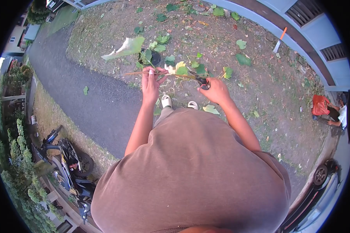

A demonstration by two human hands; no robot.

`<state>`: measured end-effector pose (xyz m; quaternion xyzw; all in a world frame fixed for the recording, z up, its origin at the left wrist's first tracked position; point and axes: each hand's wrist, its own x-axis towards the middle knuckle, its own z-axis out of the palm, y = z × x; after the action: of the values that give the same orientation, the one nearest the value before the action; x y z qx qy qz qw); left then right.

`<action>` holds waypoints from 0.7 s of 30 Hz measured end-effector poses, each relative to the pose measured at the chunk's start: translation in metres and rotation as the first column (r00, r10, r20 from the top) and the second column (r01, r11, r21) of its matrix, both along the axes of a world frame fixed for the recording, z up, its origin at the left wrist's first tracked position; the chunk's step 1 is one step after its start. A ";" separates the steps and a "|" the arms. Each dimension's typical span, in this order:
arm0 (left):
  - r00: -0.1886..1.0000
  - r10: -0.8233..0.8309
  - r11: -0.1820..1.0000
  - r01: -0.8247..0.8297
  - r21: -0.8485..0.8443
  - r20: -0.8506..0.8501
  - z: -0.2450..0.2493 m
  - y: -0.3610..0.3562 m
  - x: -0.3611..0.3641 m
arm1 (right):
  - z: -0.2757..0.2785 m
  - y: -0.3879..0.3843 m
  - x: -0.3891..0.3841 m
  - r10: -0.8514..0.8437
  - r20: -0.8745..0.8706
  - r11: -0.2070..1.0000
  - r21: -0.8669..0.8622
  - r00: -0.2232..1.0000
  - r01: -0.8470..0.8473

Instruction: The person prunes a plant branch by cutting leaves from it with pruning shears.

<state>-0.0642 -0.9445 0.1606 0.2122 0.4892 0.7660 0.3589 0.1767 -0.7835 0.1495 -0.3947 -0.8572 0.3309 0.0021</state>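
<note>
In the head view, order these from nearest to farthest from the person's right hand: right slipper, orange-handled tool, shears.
1. Shears: held in the right hand.
2. Right slipper: below, at ground level.
3. Orange-handled tool: ahead right, near the wall.

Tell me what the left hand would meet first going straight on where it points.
Past the stem it holds, the left hand would probably meet a green leaf first, the black container beyond; depth is unclear.
</note>
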 end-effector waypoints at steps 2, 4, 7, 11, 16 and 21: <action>0.996 -0.068 0.998 0.067 -0.012 -0.058 0.002 0.000 0.001 | 0.011 -0.001 -0.005 -0.006 -0.045 0.999 0.043 0.999 0.008; 0.993 -0.075 0.997 0.075 -0.008 -0.086 0.004 -0.001 0.001 | 0.025 0.000 -0.010 -0.046 0.096 0.995 -0.080 0.994 0.054; 0.988 -0.070 0.997 0.066 -0.027 -0.136 0.009 -0.003 -0.004 | 0.009 -0.001 -0.008 -0.076 0.034 0.970 -0.231 0.997 0.081; 0.983 -0.107 0.990 0.091 -0.111 -0.151 0.017 -0.008 -0.004 | -0.004 -0.018 0.001 -0.091 0.011 0.949 -0.303 0.996 0.090; 0.974 -0.185 0.973 0.162 -0.161 -0.133 0.014 -0.011 -0.003 | 0.000 -0.027 0.008 -0.076 0.023 0.981 -0.178 0.997 0.078; 0.933 -0.301 0.944 0.262 -0.198 -0.196 0.026 0.002 0.019 | -0.007 -0.032 0.005 -0.022 -0.036 0.993 -0.120 0.999 0.017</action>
<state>-0.0454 -0.9422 0.1861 0.3341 0.5541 0.6334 0.4245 0.1819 -0.8152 0.1423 -0.3963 -0.8316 0.3890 -0.0024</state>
